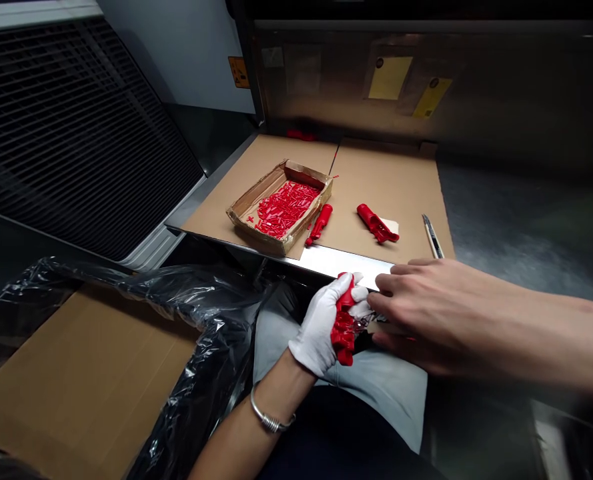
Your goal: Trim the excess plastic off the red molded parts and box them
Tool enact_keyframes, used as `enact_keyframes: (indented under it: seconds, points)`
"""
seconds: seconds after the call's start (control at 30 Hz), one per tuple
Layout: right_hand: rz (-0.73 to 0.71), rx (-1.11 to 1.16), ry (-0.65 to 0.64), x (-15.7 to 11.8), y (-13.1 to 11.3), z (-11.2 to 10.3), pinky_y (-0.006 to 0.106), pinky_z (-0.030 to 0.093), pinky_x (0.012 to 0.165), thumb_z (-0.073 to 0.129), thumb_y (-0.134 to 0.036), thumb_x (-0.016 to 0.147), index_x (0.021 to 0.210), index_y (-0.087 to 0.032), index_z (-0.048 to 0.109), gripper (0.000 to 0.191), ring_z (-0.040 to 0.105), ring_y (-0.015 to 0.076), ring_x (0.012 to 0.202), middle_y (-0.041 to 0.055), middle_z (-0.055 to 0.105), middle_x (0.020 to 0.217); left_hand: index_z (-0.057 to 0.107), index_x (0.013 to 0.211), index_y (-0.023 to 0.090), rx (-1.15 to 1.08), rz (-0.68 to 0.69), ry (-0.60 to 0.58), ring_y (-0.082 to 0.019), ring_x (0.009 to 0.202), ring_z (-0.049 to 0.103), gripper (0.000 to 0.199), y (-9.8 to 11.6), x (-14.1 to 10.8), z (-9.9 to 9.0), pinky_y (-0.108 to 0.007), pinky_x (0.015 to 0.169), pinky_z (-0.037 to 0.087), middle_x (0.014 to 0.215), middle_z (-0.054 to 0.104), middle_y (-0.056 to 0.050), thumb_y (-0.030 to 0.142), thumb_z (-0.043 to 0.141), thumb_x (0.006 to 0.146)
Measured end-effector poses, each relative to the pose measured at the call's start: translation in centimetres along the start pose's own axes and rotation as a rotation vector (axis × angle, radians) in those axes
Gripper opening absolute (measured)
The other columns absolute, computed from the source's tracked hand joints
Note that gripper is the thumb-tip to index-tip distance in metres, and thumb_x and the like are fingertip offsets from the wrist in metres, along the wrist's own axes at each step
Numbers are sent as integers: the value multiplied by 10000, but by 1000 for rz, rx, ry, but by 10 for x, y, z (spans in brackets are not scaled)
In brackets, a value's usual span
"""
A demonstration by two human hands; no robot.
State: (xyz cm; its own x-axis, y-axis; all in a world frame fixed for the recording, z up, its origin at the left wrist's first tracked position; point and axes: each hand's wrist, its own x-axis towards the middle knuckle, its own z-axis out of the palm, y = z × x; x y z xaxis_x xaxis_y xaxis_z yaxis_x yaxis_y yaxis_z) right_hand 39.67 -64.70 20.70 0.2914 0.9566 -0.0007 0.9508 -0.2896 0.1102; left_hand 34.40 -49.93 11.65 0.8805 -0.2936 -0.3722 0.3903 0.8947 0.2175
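My left hand (320,327), in a white glove, is wrapped round a red moulded plastic part (343,333) above my lap. Just to the right of that part is my bare right hand (416,307), slightly blurred, with its fingers curled together. Whatever those fingers pinch is hidden. Two more red plastic parts lie on the cardboard: a slim one (319,225) beside the box and a wider one (377,224) farther right. A shallow cardboard box (256,233) holds many small red plastic pieces (287,210).
Cardboard sheets (386,160) cover the metal table (516,207). A utility knife (431,237) lies at their right edge. A large carton (91,373) lined with black plastic (201,360) stands at lower left. A louvred panel (76,133) rises on the left.
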Motion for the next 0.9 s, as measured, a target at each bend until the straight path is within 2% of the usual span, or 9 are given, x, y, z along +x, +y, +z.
enact_keyframes:
  seconds: [0.27,0.37,0.5,0.6,0.73,0.8,0.9]
  points:
    - [1,-97,-35,9,-12,1,384,249,674,545,-386,858,745,-211,593,213,440,200,671,62,562,714,435,735,181,-19,223,130,-36,412,338,330,-1,-5,7,-162,402,269,566,358,82,330,718,816]
    - [-38,-59,-29,11,-8,5,380,259,681,541,-363,872,760,-203,599,203,456,197,702,67,581,755,415,729,188,-28,251,130,-36,418,328,353,-3,-7,8,-162,405,255,552,322,90,303,743,790]
    - [-148,71,-51,10,-1,11,345,296,680,485,-339,941,824,-194,621,231,504,170,729,54,616,799,448,763,183,36,196,115,-35,428,333,334,-4,-6,2,-157,407,258,572,353,87,306,758,780]
    - [-185,127,-102,6,0,11,319,265,610,478,-268,942,790,-197,612,215,489,134,638,26,613,734,473,777,177,60,117,92,-32,414,309,306,-6,-8,-6,-154,393,246,570,364,87,318,744,795]
    - [-89,142,-156,3,-6,3,324,191,547,499,-300,919,722,-203,602,242,421,118,520,6,585,635,566,873,155,101,-7,67,-41,422,358,229,-7,-9,-13,-152,398,270,561,392,79,302,731,811]
    - [-37,138,-219,4,-9,-4,321,189,546,507,-352,912,720,-212,616,261,433,131,522,10,584,621,587,849,132,115,-71,36,-44,451,406,217,-7,-8,-15,-152,419,305,583,442,55,297,726,819]
    - [-6,96,-247,6,-12,-11,324,237,586,514,-385,903,759,-212,640,257,493,167,608,37,599,661,577,803,125,69,-46,-25,-41,483,417,194,-7,-6,-12,-150,452,335,608,456,41,273,691,851]
